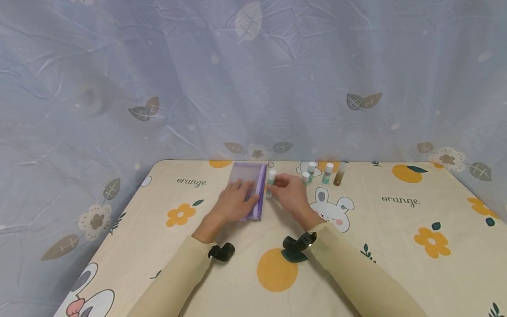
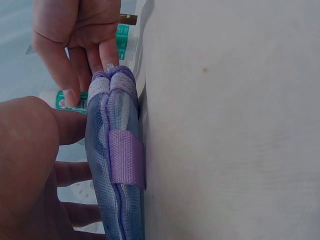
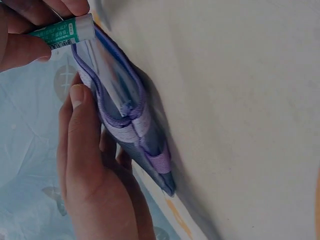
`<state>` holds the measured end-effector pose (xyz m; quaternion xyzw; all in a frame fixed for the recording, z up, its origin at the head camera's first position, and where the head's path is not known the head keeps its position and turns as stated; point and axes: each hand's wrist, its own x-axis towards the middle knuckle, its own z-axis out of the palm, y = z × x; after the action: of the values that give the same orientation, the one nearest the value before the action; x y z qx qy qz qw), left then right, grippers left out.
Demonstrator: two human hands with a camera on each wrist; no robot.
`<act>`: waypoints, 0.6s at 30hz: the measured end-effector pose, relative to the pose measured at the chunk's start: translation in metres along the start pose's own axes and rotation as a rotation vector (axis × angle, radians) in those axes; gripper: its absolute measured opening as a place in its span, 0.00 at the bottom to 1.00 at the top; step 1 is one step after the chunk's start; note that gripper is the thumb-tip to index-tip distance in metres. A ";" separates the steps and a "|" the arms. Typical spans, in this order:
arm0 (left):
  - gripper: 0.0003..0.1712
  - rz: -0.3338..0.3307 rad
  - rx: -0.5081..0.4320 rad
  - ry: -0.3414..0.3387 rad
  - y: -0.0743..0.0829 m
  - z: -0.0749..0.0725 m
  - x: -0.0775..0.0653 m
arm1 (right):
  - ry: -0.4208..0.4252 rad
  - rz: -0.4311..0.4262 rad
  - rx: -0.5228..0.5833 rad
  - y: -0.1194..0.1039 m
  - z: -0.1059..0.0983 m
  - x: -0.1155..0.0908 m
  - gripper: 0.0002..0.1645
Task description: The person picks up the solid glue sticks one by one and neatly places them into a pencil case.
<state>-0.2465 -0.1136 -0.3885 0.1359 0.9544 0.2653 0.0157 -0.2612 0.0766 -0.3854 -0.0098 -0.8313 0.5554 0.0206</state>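
Note:
A mesh zip pouch with purple trim lies on the table, its open side facing right. My left hand rests on top of it, fingers spread and fairly straight. Seen from the right wrist, the pouch mouth gapes and the left thumb lies along its upper edge. My right hand grips a glue stick with a white end and green label between thumb and fingers. In the right wrist view the white end of this glue stick is right at the pouch mouth.
Right of the right hand stand several similar tubes, among them a white-topped green one and a clear tube with a brown lower part. Behind the table hangs a grey-blue patterned curtain. The tablecloth has printed oranges and rabbits.

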 end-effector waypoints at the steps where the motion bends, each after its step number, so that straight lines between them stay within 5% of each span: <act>1: 0.34 0.001 0.000 0.000 0.000 0.000 0.000 | -0.002 0.005 -0.009 0.000 0.001 0.000 0.24; 18: 0.34 0.001 0.010 0.005 0.000 0.000 0.000 | -0.026 0.023 -0.062 0.006 0.006 -0.003 0.26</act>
<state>-0.2462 -0.1131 -0.3885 0.1357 0.9557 0.2609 0.0125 -0.2585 0.0730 -0.3929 -0.0126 -0.8481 0.5297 0.0029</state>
